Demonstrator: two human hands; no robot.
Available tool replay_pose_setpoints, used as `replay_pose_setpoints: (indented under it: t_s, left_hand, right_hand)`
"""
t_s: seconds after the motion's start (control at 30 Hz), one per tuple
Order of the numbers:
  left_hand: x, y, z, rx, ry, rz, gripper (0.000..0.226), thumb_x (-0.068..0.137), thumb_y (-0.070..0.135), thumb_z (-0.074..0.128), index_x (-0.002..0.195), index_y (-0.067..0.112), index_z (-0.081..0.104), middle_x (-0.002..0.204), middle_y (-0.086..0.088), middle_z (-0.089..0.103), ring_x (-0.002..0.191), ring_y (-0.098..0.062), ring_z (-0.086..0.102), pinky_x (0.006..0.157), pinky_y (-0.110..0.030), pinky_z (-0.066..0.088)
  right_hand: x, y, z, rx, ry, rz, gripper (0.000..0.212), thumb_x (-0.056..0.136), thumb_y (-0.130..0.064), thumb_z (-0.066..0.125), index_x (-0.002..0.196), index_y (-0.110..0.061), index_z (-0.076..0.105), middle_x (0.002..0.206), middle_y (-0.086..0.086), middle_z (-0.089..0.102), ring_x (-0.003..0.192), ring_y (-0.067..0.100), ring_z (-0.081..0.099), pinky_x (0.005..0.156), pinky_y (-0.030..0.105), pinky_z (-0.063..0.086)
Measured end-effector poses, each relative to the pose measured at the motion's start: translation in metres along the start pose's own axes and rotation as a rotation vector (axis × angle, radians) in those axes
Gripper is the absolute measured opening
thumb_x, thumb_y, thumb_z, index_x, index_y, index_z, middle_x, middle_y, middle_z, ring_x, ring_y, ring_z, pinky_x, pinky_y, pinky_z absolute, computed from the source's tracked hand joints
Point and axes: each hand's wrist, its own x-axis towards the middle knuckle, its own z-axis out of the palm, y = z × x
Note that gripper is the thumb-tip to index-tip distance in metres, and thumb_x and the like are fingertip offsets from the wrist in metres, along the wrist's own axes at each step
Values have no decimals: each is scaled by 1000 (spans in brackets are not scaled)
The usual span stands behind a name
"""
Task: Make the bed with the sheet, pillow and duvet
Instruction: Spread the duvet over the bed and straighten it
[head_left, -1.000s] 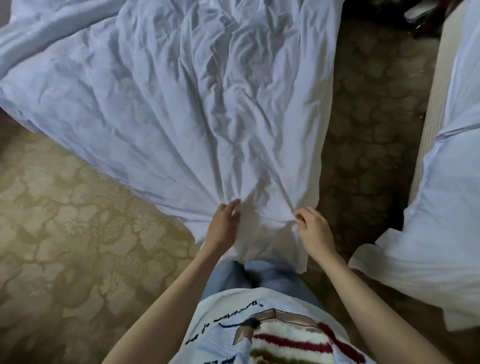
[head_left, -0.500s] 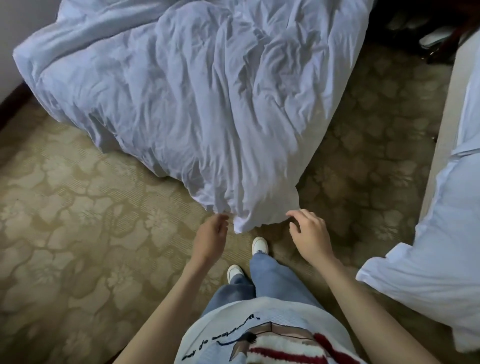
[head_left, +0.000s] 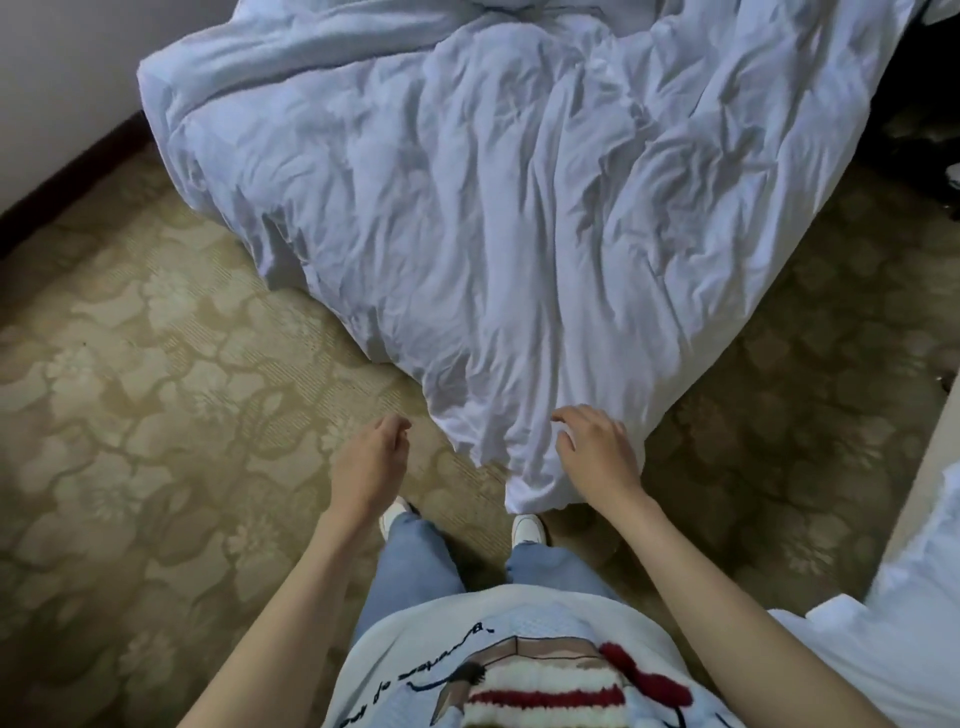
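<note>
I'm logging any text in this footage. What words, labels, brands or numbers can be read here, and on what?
Shirt: one line of dark cursive embroidery, seen upside down from the head camera and partly cut off; it cannot be read with confidence.
Duvet, carpet, white bedding at right: no text, label or number visible.

Both forearms extend toward 12 o'clock, bare; left hand (head_left: 370, 462) at 10 o'clock of the torso, fingers loosely curled, holding nothing; right hand (head_left: 597, 453) palm-down, fingers slightly bent, spread.
</note>
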Motion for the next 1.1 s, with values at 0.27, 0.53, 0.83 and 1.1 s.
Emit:
replay_pose_setpoints:
  t_s: [0.27,0.53,0.83,1.1]
  left_hand:
    - [102,-106,-65,31,-45,8,25,96,15,46,113,11,64,110,-7,67,99,-29,60,79,-37,46]
    - [211,-185,-127,107,-144,134,25,95,11,45,112,6,64,110,-9,64,95,-29,59,74,-36,43]
    - [350,-221,-138,272,-237,253,30,89,9,50,118,7,58,115,-12,56,106,-33,52,86,-41,39]
    - [466,-238,-139,563,-433,371,54,87,17,56,139,17,39,144,-13,33,129,-35,34,100,-48,34]
  right_hand:
    - [106,-116,41,21,43,28,28,93,-9,47,116,-13,63,114,3,65,102,22,57,92,32,39]
    - [186,-213,67,62,52,162,31,92,-7,46,119,-12,61,117,5,63,105,25,55,93,34,38]
    - [299,-244,88,103,-10,294,39,93,-5,43,129,-15,52,129,3,53,114,23,47,96,31,35]
    - [401,-254,131,77,-162,405,56,88,-3,47,141,-19,36,143,5,36,123,26,40,97,35,36]
